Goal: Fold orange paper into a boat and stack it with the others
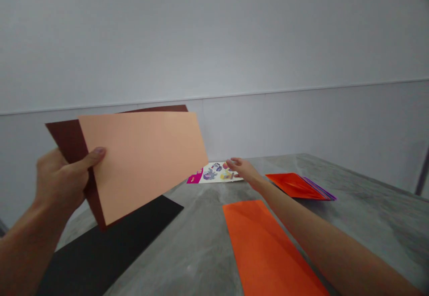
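Note:
My left hand grips a peach sheet of paper and a dark brown sheet behind it, thumb on the front and fingers hidden at the back. Both sheets are raised above the table. My right hand reaches forward with fingers apart and nothing visible in it, in front of a printed sheet with colourful cartoon pictures. Whether it touches that sheet I cannot tell. Under my right forearm lies an orange sheet.
A black sheet lies at the left on the grey marbled table. To the right sits a stack of coloured sheets, red-orange on top with purple edges showing. A pale wall rises behind the table.

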`<state>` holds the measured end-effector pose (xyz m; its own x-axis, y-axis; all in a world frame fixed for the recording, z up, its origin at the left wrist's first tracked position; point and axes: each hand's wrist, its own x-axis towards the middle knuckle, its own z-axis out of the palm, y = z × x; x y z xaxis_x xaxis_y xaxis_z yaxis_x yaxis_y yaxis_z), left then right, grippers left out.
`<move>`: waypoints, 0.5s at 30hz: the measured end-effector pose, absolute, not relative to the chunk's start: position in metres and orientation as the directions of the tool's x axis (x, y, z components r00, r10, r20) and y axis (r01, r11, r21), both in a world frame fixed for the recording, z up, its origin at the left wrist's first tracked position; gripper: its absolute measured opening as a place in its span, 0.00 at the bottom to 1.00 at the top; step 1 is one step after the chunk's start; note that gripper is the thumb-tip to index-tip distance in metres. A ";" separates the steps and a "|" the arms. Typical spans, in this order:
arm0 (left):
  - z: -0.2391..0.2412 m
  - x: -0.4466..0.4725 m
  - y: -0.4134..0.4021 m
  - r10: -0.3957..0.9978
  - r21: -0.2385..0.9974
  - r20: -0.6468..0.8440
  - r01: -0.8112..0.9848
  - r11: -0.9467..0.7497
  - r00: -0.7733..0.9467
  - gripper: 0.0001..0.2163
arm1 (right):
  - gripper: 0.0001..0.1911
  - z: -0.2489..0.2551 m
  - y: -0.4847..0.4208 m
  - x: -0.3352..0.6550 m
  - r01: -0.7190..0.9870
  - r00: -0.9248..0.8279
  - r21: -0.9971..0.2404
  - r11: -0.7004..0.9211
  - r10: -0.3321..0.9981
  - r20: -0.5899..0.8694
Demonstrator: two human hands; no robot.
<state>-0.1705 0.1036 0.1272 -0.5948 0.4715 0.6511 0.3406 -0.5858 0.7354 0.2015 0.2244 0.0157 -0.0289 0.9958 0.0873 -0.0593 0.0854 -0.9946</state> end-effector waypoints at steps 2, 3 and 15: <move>0.125 -0.147 0.097 0.516 0.711 0.671 0.266 -0.651 -0.532 0.16 | 0.29 0.034 0.213 0.200 -0.106 -0.084 -0.969 0.224 0.969 0.234; 0.123 -0.138 0.096 0.531 0.705 0.670 0.221 -0.673 -0.519 0.16 | 0.31 0.041 0.206 0.201 -0.134 -0.128 -0.955 0.264 0.951 0.281; 0.040 -0.074 0.110 0.966 0.960 0.259 -0.109 -0.256 0.011 0.19 | 0.24 -0.031 0.124 0.254 -0.255 -0.304 -0.965 0.064 0.942 0.143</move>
